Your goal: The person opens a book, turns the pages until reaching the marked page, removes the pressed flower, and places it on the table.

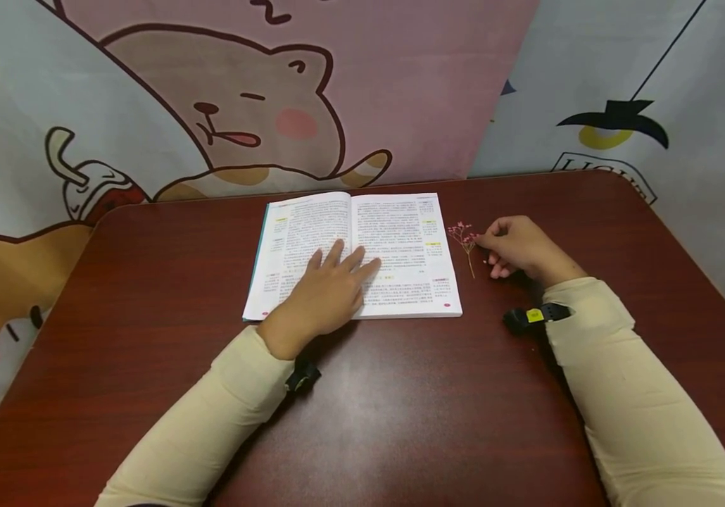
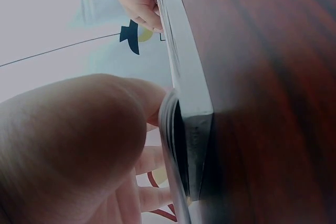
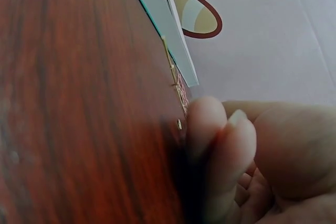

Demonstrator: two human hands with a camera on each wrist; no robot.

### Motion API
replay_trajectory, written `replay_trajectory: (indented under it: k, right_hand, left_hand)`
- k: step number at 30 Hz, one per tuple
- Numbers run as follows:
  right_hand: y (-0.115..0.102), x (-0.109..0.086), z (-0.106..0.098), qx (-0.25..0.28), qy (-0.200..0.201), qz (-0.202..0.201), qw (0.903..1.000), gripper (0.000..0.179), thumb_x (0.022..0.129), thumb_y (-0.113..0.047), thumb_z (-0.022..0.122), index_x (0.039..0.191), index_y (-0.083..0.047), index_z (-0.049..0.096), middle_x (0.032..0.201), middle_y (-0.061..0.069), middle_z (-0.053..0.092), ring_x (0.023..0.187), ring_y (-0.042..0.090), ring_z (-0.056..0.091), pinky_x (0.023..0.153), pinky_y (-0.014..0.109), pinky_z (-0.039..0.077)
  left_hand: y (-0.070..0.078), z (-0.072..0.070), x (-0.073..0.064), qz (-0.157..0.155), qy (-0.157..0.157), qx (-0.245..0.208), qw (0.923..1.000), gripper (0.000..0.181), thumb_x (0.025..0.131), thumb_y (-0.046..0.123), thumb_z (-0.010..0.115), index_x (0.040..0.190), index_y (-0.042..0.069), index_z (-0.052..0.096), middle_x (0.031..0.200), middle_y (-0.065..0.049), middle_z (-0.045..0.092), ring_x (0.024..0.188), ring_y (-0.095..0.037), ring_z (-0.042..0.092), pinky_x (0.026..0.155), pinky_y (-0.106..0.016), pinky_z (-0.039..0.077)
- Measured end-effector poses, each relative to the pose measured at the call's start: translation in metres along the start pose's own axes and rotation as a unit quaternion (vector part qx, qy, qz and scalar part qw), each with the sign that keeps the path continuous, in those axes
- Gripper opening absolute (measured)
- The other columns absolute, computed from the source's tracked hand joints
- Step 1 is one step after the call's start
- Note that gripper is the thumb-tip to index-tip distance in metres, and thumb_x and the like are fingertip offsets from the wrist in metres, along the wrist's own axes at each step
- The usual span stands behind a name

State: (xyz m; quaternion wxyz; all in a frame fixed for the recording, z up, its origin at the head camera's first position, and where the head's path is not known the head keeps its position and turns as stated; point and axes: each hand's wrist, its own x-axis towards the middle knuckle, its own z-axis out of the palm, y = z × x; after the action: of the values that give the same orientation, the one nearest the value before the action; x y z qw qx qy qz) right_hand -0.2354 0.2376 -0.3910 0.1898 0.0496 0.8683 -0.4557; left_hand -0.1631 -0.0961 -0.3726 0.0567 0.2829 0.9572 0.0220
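Note:
An open book [image 1: 394, 232] with printed pages lies on the table. My left hand [image 1: 331, 292] rests on it with the fingers spread, across the lower part of both pages near the spine. In the left wrist view the thumb side of that hand [image 2: 79, 135] is beside the book's edge [image 2: 189, 72]. Right of the book is a small sprig of pink dried flowers [image 1: 464, 236] with a thin stem. My right hand [image 1: 517, 246] pinches the sprig's right side between thumb and forefinger. In the right wrist view the fingertips [image 3: 205, 124] partly hide the sprig [image 3: 181, 90].
A dark red-brown wooden table [image 1: 413, 408] carries everything. Behind it hangs a cloth [image 1: 432, 84] printed with cartoon animals. A tiny loose bit [image 3: 179, 124] lies on the table close to the right fingertips. Both wrists wear black straps with small cameras [image 1: 517, 320].

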Motion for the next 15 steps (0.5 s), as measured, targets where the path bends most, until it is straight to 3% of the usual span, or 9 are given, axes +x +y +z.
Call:
replay_trajectory:
  k: [7, 15]
  right_hand:
    - [-0.010, -0.006, 0.002, 0.006, -0.011, -0.011, 0.9999, 0.030, 0.101, -0.026, 0.057, 0.111, 0.002, 0.052, 0.061, 0.003, 0.056, 0.048, 0.015, 0.064, 0.050, 0.032, 0.057]
    - [-0.020, -0.030, 0.017, 0.033, -0.069, -0.024, 0.9968, 0.031, 0.102, -0.025, 0.057, 0.110, 0.004, 0.050, 0.063, 0.004, 0.055, 0.048, 0.016, 0.064, 0.051, 0.033, 0.057]
  left_hand:
    - [0.000, -0.004, -0.004, -0.004, 0.008, 0.003, 1.0000, 0.051, 0.104, 0.023, 0.045, 0.154, 0.023, 0.040, 0.160, -0.010, 0.038, 0.150, -0.043, 0.028, 0.116, -0.063, 0.028]
    - [0.000, -0.003, -0.005, 0.011, 0.012, 0.006, 0.9998, 0.051, 0.104, 0.024, 0.046, 0.155, 0.022, 0.040, 0.160, -0.010, 0.039, 0.149, -0.042, 0.029, 0.116, -0.063, 0.030]
